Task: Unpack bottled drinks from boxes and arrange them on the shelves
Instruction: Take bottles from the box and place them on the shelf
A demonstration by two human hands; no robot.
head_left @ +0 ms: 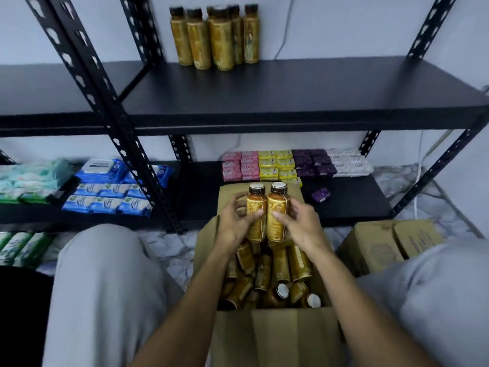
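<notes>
the left hand (234,223) and right hand (297,225) each grip an upright bottle (256,215) over the open box (275,332) of loosely piled bottles (272,276).

We see upper shelf (317,88) bearing upright bottles (219,41); lower shelf (352,197), soap packs (277,165), wipes (111,192); marble floor (169,250), open box (277,335), closed box (383,247).

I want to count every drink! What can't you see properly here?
Head view only:
Boxed bottles: lower layers buried under top ones.
Shelf bottles: back ones hidden behind front row.
Left bottle and right bottle labels: too small, partly under left hand and right hand.
Second box: contents not visible, corner behind a knee.
</notes>
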